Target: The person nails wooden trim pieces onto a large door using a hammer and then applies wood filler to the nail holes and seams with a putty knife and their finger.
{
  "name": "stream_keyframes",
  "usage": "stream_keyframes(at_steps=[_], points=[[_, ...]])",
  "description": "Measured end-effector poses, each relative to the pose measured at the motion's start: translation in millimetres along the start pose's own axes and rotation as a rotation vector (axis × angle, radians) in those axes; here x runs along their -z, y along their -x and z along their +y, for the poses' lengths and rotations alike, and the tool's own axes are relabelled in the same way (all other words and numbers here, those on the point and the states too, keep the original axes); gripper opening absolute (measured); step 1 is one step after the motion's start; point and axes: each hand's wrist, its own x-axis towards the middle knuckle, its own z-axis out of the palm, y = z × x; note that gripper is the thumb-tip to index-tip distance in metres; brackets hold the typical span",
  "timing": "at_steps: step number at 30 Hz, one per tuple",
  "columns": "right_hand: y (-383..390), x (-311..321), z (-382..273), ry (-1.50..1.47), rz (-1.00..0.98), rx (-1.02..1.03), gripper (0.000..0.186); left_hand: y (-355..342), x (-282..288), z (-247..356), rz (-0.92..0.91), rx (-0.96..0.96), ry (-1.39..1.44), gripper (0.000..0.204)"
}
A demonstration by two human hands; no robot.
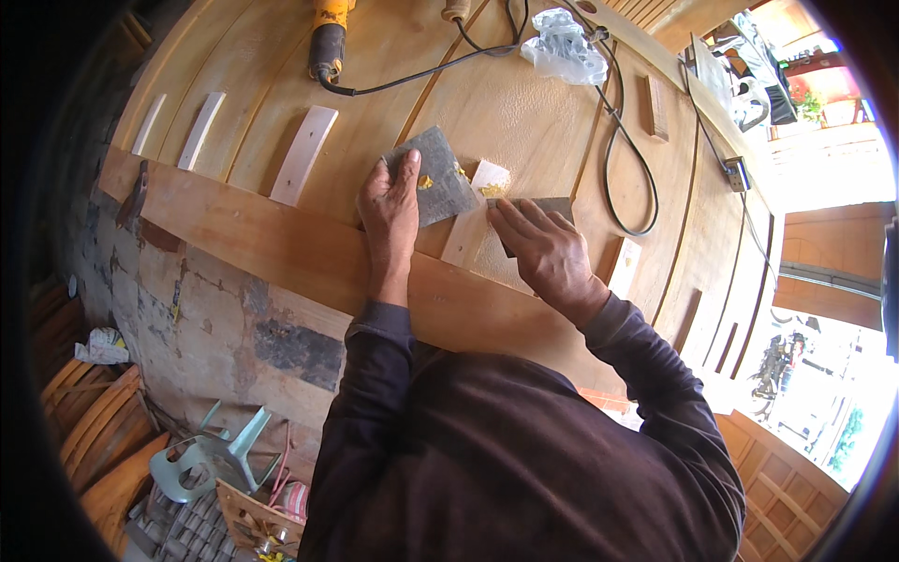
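My left hand grips a square grey plate, thumb on top, with small dabs of yellow putty on its face. To the right, my right hand presses its fingers on a thin dark scraper blade, tilted toward the wood. Between the two tools a pale wooden strip carries a smear of yellow putty on its upper part. The strip lies on a broad varnished wooden panel. My right fingers hide part of the blade.
Several wooden strips, such as one on the left, are spread over the panel. A yellow-and-black power tool with a black cord and a crumpled clear plastic bag lie beyond my hands. A pale green plastic chair stands low on the left.
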Motion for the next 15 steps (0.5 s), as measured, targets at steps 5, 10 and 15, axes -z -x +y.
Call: stream_keyframes(at_steps=[5, 10, 15], points=[[-11, 10, 8, -0.129, 0.320, -0.123, 0.030, 2, -1, 5, 0.033, 0.022, 0.057, 0.036], [-34, 10, 3, -0.114, 0.185, -0.306, 0.026, 3, 3, 13, 0.049, 0.058, 0.133, 0.032], [-34, 9, -11, -0.091, -0.001, -0.335, 0.031, 4, 8, 14, 0.072, 0.106, 0.202, 0.031]])
